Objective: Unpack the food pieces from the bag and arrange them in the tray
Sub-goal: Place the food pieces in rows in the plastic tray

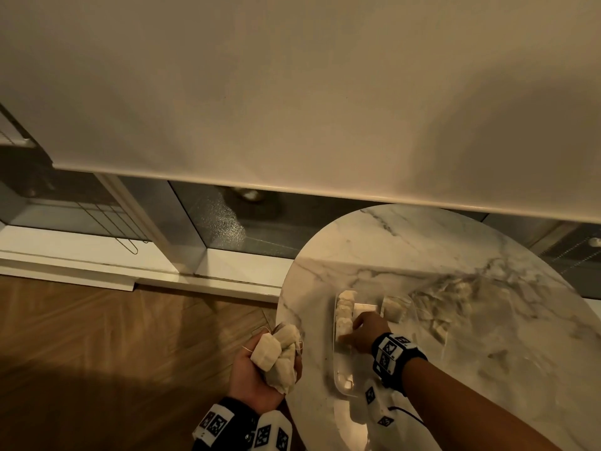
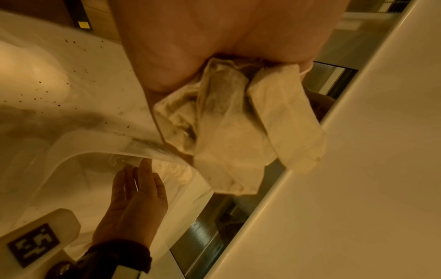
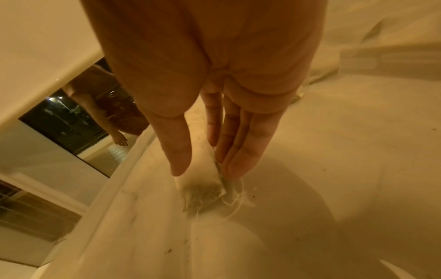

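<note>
My left hand is off the table's left edge, palm up, and grips a bunch of pale tea bags with strings; the left wrist view shows the bunch hanging from the palm. A clear plastic tray lies on the marble table, with a row of tea bags along its left side. My right hand reaches into the tray. Its fingers are straight and touch one tea bag lying on the tray floor. A crumpled clear bag with more tea bags lies right of the tray.
The round marble table stands close to a low window ledge under a drawn blind. Wooden floor spreads to the left. Another pale tea bag sits just right of the tray's far end.
</note>
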Tool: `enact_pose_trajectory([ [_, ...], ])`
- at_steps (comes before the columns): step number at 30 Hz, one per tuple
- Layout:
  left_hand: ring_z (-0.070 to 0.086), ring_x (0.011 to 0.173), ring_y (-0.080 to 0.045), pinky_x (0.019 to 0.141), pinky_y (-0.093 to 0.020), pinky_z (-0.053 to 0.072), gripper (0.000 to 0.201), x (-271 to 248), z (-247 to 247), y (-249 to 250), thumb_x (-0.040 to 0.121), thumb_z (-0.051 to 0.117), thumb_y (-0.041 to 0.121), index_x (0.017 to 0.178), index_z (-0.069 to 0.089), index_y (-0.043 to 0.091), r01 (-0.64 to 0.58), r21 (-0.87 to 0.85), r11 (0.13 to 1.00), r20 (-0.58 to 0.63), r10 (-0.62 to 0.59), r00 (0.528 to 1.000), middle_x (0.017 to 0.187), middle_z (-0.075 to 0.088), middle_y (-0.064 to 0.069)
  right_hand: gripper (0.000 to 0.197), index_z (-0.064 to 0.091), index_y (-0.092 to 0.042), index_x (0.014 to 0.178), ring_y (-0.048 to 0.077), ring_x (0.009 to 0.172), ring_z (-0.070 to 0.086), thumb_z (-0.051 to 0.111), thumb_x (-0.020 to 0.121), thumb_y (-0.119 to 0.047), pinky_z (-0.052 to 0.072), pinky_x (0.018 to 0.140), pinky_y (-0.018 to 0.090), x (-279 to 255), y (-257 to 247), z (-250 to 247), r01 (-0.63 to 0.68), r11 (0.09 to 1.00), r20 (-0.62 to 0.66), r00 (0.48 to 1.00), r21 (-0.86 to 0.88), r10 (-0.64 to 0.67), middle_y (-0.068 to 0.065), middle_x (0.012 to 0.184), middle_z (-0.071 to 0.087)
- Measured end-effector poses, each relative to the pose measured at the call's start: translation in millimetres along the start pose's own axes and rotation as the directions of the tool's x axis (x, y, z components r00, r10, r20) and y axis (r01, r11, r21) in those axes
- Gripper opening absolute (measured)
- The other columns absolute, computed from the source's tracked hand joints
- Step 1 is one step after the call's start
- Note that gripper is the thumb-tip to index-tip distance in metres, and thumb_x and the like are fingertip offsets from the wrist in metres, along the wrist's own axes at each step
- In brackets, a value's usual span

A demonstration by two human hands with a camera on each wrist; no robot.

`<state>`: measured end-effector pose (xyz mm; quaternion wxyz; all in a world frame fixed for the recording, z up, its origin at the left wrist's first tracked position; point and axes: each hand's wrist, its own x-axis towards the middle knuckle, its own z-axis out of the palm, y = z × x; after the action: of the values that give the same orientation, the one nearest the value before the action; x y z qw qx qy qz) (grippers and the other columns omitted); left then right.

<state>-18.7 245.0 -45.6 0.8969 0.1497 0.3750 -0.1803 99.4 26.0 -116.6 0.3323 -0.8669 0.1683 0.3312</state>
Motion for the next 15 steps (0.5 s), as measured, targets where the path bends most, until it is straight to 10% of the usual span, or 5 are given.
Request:
enact_pose_trajectory([
  [15, 0.063, 0.071, -0.026, 0.064, -0.039, 0.058, 0.03, 0, 6, -2, 0.071, 0.075, 0.027, 0.092, 0.075, 0.005, 0.009, 0.03, 0.999, 0.02, -0.01, 1.0, 0.089, 0.066, -0.012, 0.018, 0.063, -0.022, 0.086, 0.021, 0.087, 0.067, 0.077, 0.078, -0.03, 0.059, 0.078, 0.036, -17, -10, -13, 0.098, 0.994, -0.112, 0.99, 0.053, -0.091, 0.0, 0.086, 0.065],
])
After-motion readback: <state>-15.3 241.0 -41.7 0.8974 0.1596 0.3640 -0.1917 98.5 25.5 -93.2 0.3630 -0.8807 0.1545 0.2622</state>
